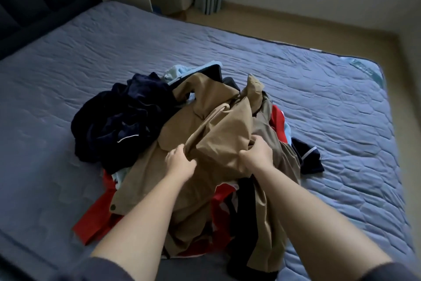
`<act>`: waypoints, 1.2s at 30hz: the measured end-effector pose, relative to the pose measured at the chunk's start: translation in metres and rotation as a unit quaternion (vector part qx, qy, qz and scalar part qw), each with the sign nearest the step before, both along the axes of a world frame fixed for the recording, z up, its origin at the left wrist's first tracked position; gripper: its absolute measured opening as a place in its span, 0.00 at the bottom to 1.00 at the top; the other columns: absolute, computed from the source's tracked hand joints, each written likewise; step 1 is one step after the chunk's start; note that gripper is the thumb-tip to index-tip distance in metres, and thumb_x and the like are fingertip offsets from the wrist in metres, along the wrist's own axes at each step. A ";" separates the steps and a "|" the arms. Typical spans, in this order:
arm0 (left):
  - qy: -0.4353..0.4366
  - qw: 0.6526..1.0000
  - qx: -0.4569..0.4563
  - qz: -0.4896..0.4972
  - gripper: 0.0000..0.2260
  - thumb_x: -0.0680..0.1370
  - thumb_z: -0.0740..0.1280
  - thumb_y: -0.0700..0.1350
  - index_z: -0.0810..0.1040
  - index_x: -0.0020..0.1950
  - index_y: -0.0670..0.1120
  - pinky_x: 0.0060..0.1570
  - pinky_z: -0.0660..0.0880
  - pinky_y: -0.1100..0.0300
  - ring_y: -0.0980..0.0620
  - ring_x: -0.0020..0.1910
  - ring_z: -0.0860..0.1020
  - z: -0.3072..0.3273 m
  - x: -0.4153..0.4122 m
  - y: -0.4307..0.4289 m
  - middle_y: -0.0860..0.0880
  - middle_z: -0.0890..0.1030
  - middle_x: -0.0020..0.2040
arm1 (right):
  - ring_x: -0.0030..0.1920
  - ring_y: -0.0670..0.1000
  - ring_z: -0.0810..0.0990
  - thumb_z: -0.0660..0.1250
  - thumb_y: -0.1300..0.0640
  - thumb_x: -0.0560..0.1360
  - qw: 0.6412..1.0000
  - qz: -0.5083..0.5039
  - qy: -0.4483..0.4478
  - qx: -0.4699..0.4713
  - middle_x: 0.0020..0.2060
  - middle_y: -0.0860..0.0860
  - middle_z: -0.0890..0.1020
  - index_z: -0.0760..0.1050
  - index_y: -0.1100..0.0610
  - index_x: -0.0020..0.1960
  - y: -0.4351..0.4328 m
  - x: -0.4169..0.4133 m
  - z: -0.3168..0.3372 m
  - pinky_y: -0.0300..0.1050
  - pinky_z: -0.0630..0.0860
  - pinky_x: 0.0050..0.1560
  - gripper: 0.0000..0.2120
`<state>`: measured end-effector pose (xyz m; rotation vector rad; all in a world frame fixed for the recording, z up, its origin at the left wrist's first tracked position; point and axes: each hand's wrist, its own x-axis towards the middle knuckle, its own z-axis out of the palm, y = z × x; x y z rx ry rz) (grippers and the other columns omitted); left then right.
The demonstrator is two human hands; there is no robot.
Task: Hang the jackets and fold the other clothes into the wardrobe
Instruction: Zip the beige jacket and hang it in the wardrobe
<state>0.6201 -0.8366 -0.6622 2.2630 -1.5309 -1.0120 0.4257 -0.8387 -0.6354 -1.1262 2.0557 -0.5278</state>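
A tan jacket (pixel 216 125) is seen on top of a heap of clothes by the near edge of the bed (pixel 68 64), draped over a red garment (pixel 91 223) and touching a crumpled navy garment (pixel 118 121). A bunched fold of its cloth is pinched by the left hand (pixel 180 162), whose fingers (pixel 191 162) are curled into the fabric. The same fold is gripped just beside it by the right hand (pixel 257 153), likewise closed round the cloth. The step in hand is judged to be freeing the jacket for hanging. It is best lifted straight up and shaken loose, so that the garments beneath are not dragged along. The collar or shoulders should then be found, since a hanger is fitted there. No hanger is seen, and the wardrobe cannot be made out
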 end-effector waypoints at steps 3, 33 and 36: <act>-0.034 0.998 -0.035 0.043 0.05 0.79 0.62 0.42 0.77 0.51 0.47 0.47 0.69 0.58 0.45 0.50 0.73 -0.011 -0.011 -0.006 0.43 0.79 0.56 | 0.49 0.53 0.79 0.63 0.63 0.71 0.999 -0.028 -0.004 -0.042 0.42 0.52 0.83 0.81 0.56 0.45 -0.001 -0.010 -0.004 0.41 0.69 0.43 0.09; -0.002 0.976 0.150 -0.158 0.14 0.81 0.60 0.49 0.69 0.35 0.50 0.41 0.66 0.58 0.47 0.48 0.76 0.086 -0.092 0.201 0.48 0.79 0.44 | 0.42 0.54 0.72 0.55 0.63 0.76 0.991 0.080 -0.016 0.108 0.33 0.52 0.73 0.67 0.55 0.32 0.205 -0.169 0.076 0.45 0.64 0.41 0.14; 0.014 0.971 0.156 -0.183 0.08 0.78 0.64 0.50 0.74 0.39 0.52 0.39 0.70 0.60 0.53 0.44 0.77 0.091 -0.077 0.188 0.52 0.79 0.42 | 0.46 0.55 0.75 0.58 0.59 0.76 0.986 0.080 -0.001 0.148 0.39 0.52 0.77 0.73 0.56 0.43 0.197 -0.163 0.076 0.45 0.65 0.41 0.06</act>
